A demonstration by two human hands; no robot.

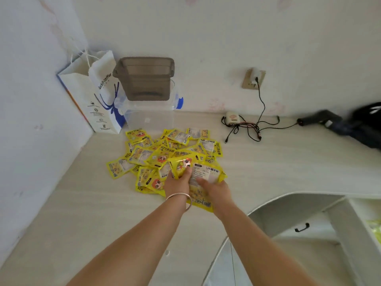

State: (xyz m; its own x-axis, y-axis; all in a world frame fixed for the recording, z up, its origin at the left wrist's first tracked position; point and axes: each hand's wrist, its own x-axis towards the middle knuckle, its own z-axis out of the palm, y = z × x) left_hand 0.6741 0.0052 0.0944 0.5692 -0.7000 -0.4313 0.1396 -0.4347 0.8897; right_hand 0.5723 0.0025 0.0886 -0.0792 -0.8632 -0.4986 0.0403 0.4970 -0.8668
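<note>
Lettering on the paper bag (103,93) reads "luckin coffee"; packet print is too small to read. Both the left hand (178,183) and right hand (216,188) curl fingers round yellow packets (204,172) above the pile (148,155) on the counter (82,213).

Bare desk (268,166) right of packets (156,153)

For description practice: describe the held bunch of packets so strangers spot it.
On the pale desk lies a heap of yellow packets. At its near edge, the left grip and right grip clasp a bunch, white label on top: the only packets held.
</note>
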